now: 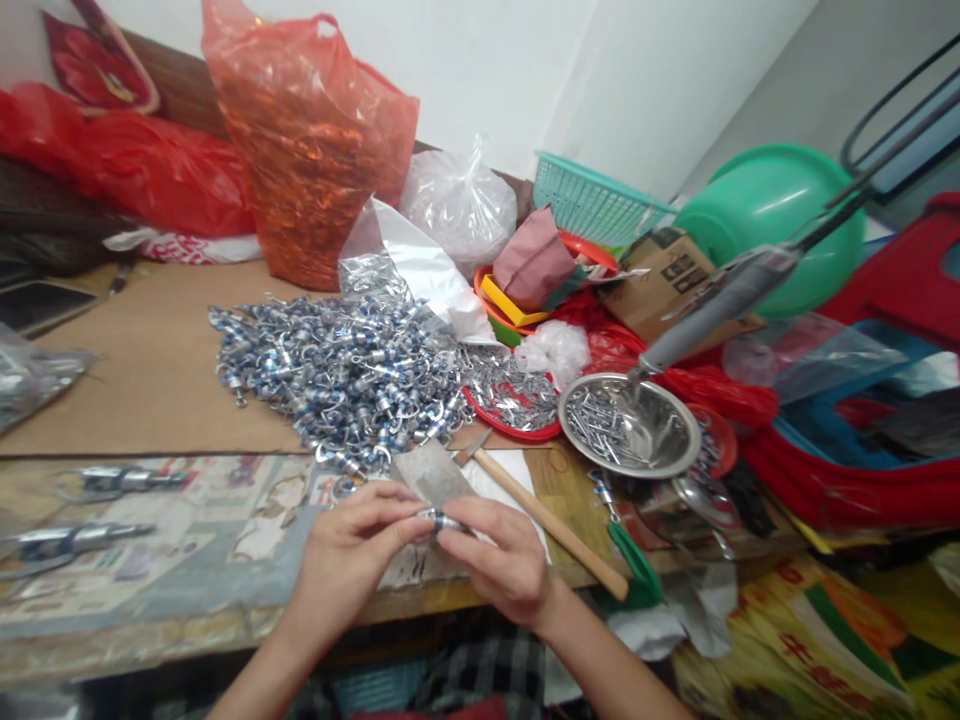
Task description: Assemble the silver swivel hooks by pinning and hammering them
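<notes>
**Both hands pinched on 1 small metal clip at the bench edge**

Nearest: left hand [351,552] and right hand [501,560] meet fingertip to fingertip over the front edge of the workbench [150,560]. Between them, 1 small silver-and-blue clip [441,521], gripped from both sides by thumbs and forefingers. Fingers closed on it, not open. Clip sits in the air just above the bench, not resting on it.

Just behind the hands: flat metal blade with a wooden handle [551,525], blade end near the fingertips.

Further back: big heap of the same blue-and-silver clips [337,375] on a cardboard sheet [142,370]. To its right, a red dish of silver parts [514,400], then a steel bowl of pins [628,425], touching or nearly so.

Far: orange plastic bag [311,140], clear bag [459,205], teal basket [592,200], green basin [772,215].

Risks, my read:
- Part is tiny, held by fingertips only. A slip drops it off the bench edge into the lap or floor.
- Blade edge sits close to the knuckles. A jerk backwards could catch skin.
- Steel bowl overhangs clutter. A bump from the right elbow could tip pins out.
</notes>
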{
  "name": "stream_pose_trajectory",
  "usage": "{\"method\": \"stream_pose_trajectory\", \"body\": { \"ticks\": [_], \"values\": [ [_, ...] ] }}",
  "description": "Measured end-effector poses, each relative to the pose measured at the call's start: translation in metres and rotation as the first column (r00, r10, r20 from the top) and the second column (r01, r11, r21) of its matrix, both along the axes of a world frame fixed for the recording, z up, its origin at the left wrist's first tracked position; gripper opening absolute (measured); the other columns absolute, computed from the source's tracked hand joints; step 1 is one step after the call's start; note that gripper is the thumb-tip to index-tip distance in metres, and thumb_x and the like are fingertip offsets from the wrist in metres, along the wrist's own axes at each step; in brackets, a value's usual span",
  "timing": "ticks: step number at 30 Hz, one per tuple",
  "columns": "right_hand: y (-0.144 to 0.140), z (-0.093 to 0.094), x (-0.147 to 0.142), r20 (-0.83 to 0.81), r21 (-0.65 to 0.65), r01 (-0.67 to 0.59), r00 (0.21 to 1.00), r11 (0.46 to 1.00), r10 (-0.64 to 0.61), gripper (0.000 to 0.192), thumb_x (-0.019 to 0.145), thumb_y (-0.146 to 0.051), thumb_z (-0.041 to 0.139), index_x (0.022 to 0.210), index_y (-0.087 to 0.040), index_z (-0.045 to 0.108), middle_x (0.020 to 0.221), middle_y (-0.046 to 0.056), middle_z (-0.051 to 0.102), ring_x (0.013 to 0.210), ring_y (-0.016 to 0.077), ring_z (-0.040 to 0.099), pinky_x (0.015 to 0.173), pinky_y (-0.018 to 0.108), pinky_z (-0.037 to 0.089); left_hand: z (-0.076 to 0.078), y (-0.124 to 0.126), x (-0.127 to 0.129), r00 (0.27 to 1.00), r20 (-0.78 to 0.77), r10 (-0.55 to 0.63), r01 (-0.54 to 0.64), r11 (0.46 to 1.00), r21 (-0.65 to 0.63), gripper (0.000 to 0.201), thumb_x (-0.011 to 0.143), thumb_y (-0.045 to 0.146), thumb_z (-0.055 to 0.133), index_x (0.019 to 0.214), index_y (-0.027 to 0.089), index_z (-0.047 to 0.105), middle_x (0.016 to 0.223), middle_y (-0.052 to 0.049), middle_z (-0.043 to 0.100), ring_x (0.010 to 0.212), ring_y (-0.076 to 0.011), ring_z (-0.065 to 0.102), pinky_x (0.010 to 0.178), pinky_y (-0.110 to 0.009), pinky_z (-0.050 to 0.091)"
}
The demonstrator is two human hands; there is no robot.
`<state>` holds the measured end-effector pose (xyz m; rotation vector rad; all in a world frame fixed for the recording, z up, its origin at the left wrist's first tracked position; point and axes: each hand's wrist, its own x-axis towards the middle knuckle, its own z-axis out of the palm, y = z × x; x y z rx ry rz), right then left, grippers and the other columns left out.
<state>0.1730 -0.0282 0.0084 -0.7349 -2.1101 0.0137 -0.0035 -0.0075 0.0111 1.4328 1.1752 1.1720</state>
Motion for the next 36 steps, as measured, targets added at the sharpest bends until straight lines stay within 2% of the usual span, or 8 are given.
{"method": "stream_pose_trajectory", "body": {
  "ticks": [7,14,19,24,28,31,34,36],
  "values": [
    [0.001,0.012,0.005,0.092,0.029,-0.092,0.992,0.995,0.089,0.027,0.083,-0.01,0.044,0.106,-0.014,0.058,0.096,0.012,0.065,0.102,0.0195,0.056,0.079,0.032,0.051,0.007,-0.003,-0.004,0.984,-0.174,-0.025,0.05,0.989,0.138,0.009,0.068,0.027,0.064,0.067,0.024,0.072,0.076,-0.001,0.067,0.074,-0.0161,0.062,0.068,-0.024,0.05],
    [-0.002,0.006,0.003,-0.056,-0.083,-0.085,0.995,0.993,0.08,0.025,0.083,-0.013,0.047,0.1,-0.02,0.063,0.094,0.008,0.067,0.093,0.0166,0.061,0.075,0.029,0.052,0.021,-0.001,-0.008,0.959,-0.257,-0.122,0.186,0.953,0.241,0.014,0.07,0.025,0.059,0.059,0.022,0.069,0.076,-0.002,0.067,0.071,-0.0161,0.062,0.067,-0.024,0.049],
    [-0.004,0.003,-0.008,-0.29,-0.236,-0.064,0.957,0.97,-0.007,0.024,0.074,-0.006,0.056,0.087,-0.021,0.069,0.09,0.008,0.068,0.077,0.0141,0.065,0.066,0.022,0.054,0.017,-0.002,-0.008,0.971,-0.16,-0.177,0.179,0.984,-0.003,0.014,0.07,0.029,0.06,0.062,0.022,0.069,0.079,-0.002,0.07,0.073,-0.0178,0.063,0.072,-0.027,0.049],
    [-0.01,-0.003,-0.022,-0.427,-0.411,0.036,0.875,0.911,-0.228,0.013,0.064,-0.014,0.07,0.075,-0.02,0.072,0.074,0.007,0.069,0.063,0.0151,0.064,0.057,0.023,0.054,-0.002,-0.012,0.004,0.997,0.07,0.038,-0.013,0.944,-0.33,0.023,0.064,0.037,0.066,0.076,0.018,0.07,0.077,-0.005,0.073,0.075,-0.0204,0.065,0.071,-0.028,0.052],
    [-0.016,-0.004,-0.026,-0.401,-0.502,0.094,0.856,0.86,-0.327,0.011,0.065,-0.019,0.07,0.075,-0.019,0.072,0.07,0.007,0.068,0.061,0.0149,0.063,0.054,0.023,0.052,-0.008,-0.018,0.009,0.975,0.22,0.031,0.058,0.921,-0.384,0.057,0.06,0.035,0.069,0.113,0.017,0.054,0.084,-0.004,0.07,0.083,-0.02,0.064,0.073,-0.028,0.053],
    [-0.004,0.0,-0.016,-0.276,-0.608,0.048,0.923,0.793,-0.267,0.008,0.067,-0.023,0.068,0.071,-0.016,0.072,0.067,0.006,0.068,0.06,0.0136,0.063,0.055,0.021,0.051,-0.011,-0.016,0.01,0.957,0.287,0.046,0.07,0.921,-0.382,0.072,0.06,0.034,0.069,0.124,0.018,0.039,0.079,-0.002,0.066,0.079,-0.0187,0.064,0.073,-0.029,0.054],
    [0.037,0.006,0.012,0.086,-0.579,0.324,0.937,0.748,-0.339,0.012,0.075,-0.022,0.061,0.071,-0.016,0.07,0.073,0.003,0.069,0.072,0.0115,0.063,0.068,0.018,0.049,-0.015,-0.009,0.008,0.943,0.332,0.024,0.118,0.909,-0.4,0.076,0.062,0.035,0.068,0.126,0.018,0.032,0.076,-0.001,0.063,0.075,-0.0184,0.063,0.069,-0.03,0.054],
    [0.074,0.008,0.038,0.309,-0.423,0.645,0.763,0.636,-0.568,0.022,0.085,-0.019,0.046,0.089,-0.017,0.068,0.096,0.005,0.066,0.091,0.0116,0.058,0.083,0.02,0.043,-0.017,-0.004,0.007,0.937,0.35,-0.017,0.163,0.905,-0.394,0.077,0.063,0.034,0.068,0.127,0.019,0.029,0.075,0.0,0.062,0.074,-0.0182,0.063,0.067,-0.03,0.053]
  ]
}}
